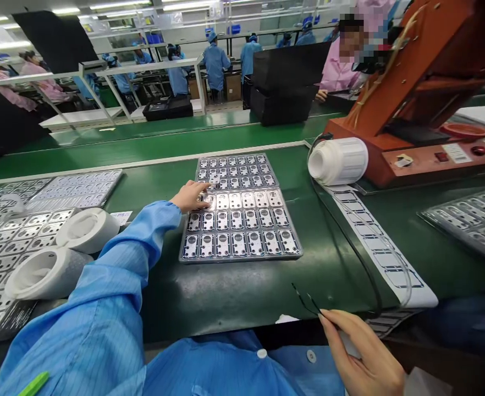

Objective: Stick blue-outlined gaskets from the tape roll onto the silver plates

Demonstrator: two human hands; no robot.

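Over the tray point(242, 258), left hand point(189, 196) half-curled, hold unclear; right hand point(360, 349) in tight pinch on a thin black strip point(315, 309)

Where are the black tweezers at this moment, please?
In the head view, the black tweezers are below and right of centre, held in the right hand near the front edge of the green table.
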